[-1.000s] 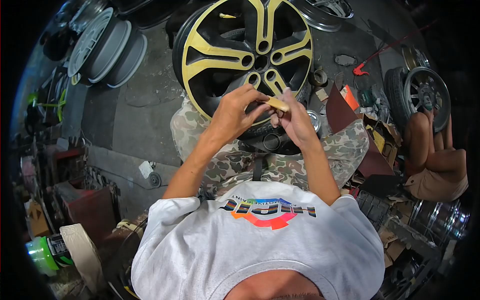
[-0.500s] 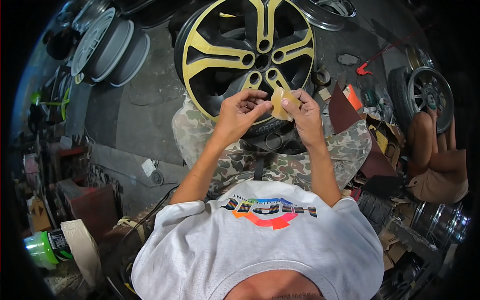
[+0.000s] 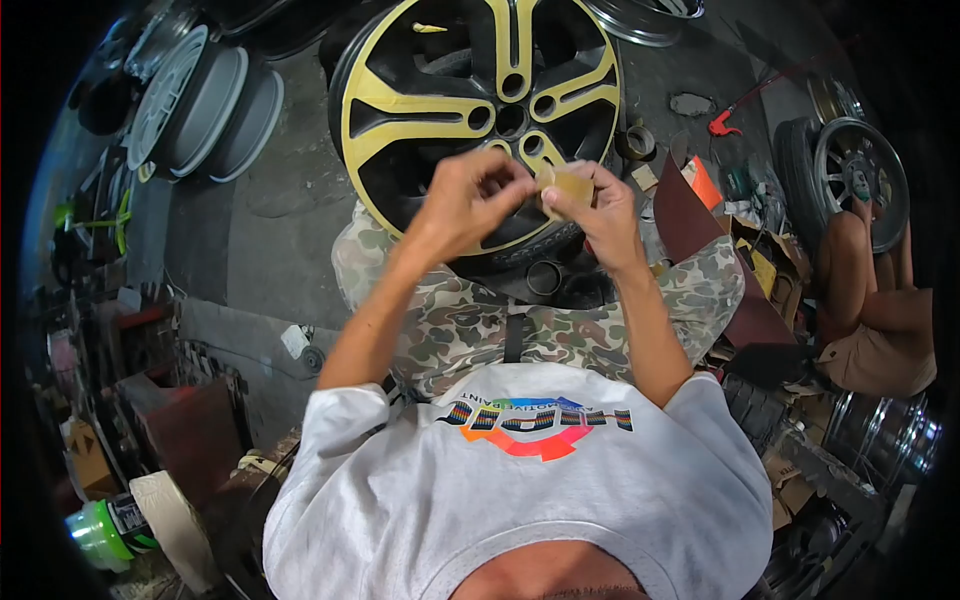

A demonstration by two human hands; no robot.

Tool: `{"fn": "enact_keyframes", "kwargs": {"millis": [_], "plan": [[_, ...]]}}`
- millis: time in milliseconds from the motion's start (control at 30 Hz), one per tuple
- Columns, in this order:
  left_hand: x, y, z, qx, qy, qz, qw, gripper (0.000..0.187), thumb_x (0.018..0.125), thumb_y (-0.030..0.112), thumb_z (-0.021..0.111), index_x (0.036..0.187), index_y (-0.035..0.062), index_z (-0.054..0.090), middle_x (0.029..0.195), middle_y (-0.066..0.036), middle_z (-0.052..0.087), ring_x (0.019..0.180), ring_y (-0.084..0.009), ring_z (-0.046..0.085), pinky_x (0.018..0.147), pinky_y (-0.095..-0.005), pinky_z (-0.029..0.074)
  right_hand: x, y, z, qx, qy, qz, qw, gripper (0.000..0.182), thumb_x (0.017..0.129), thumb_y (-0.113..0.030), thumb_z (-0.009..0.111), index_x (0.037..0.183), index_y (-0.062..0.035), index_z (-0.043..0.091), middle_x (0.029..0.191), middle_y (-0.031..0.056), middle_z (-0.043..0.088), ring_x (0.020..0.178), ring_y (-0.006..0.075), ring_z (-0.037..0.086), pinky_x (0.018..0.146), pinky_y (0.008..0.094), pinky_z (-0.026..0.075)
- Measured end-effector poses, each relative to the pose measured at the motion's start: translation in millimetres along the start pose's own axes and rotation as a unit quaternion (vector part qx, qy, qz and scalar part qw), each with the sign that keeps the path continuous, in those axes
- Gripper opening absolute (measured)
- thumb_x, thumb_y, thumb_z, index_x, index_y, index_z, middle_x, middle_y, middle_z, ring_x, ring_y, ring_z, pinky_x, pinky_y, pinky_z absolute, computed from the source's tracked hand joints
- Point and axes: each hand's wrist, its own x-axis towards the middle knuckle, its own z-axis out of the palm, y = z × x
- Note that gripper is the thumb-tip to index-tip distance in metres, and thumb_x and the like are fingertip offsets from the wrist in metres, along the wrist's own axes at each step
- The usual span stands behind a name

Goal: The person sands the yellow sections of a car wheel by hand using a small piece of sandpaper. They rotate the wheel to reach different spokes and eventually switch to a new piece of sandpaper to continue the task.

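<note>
In my right hand (image 3: pixel 605 210) is a crumpled piece of yellowish masking tape (image 3: pixel 572 188), pinched between thumb and fingers. My left hand (image 3: pixel 470 200) is beside it, somewhat blurred, its thumb and fingertips pinched together at the tape's left edge. Whatever lies between those left fingertips is too small to make out. Just beyond both hands stands a black alloy wheel (image 3: pixel 511 121), its spoke faces and rim edge covered in yellow. The hands hide part of its lower spokes. A small yellow scrap (image 3: pixel 430 28) rests on the wheel's upper left.
A tape roll (image 3: pixel 636 143) lies right of the wheel, near brown sandpaper (image 3: pixel 680 215) and an orange sheet (image 3: pixel 703 183). Grey rims (image 3: pixel 190 110) stand at the left. On the right, another person's legs (image 3: pixel 850 280) are beside a dark wheel (image 3: pixel 862 185). A red-handled tool (image 3: pixel 722 124) lies beyond.
Both hands have shifted slightly left and up in the view, and the left one is now blurred. The tape has turned in my right hand. The whole view has moved a little.
</note>
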Motion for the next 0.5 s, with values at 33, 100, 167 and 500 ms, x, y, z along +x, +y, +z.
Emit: {"fn": "enact_keyframes", "kwargs": {"millis": [33, 100, 167, 500], "plan": [[12.0, 4.8, -11.9, 0.072, 0.029, 0.049, 0.996, 0.015, 0.094, 0.011, 0.075, 0.101, -0.0011, 0.073, 0.081, -0.003, 0.070, 0.074, -0.0076, 0.062, 0.067, -0.0247, 0.050, 9.2, 1.8, -5.6, -0.048, 0.003, -0.034, 0.998, 0.014, 0.090, -0.007, 0.080, 0.102, -0.0031, 0.073, 0.096, -0.0009, 0.072, 0.086, 0.0046, 0.063, 0.078, 0.0215, 0.051], [46.1, 18.3, -40.2, 0.172, 0.111, 0.168, 0.964, 0.018, 0.094, 0.012, 0.075, 0.102, -0.0031, 0.072, 0.089, -0.009, 0.072, 0.079, -0.0169, 0.069, 0.076, -0.0308, 0.055, 29.9, 5.8, -18.9, -0.137, 0.055, -0.076, 0.986, 0.015, 0.091, -0.008, 0.080, 0.103, -0.0027, 0.074, 0.094, -0.0007, 0.073, 0.082, 0.0030, 0.060, 0.073, 0.0226, 0.050], [92.8, 20.8, -76.0, 0.264, 0.203, 0.307, 0.891, 0.017, 0.093, 0.012, 0.075, 0.103, -0.0013, 0.073, 0.091, -0.011, 0.072, 0.082, -0.0196, 0.071, 0.076, -0.0295, 0.055, 51.7, 6.3, -39.5, -0.276, 0.107, -0.073, 0.952, 0.016, 0.090, -0.010, 0.079, 0.103, -0.0015, 0.076, 0.094, 0.0027, 0.075, 0.083, 0.0067, 0.065, 0.075, 0.0253, 0.052], [220.9, 23.4, -148.3, 0.281, -0.081, -0.015, 0.956, 0.050, 0.092, 0.036, 0.076, 0.126, 0.0003, 0.070, 0.116, -0.018, 0.075, 0.105, -0.0253, 0.069, 0.093, -0.0380, 0.053, 143.7, 15.6, -98.0, -0.547, 0.114, -0.346, 0.754, 0.026, 0.083, -0.001, 0.074, 0.107, -0.0085, 0.078, 0.102, 0.0084, 0.073, 0.096, 0.0286, 0.069, 0.085, 0.0373, 0.055]]}}
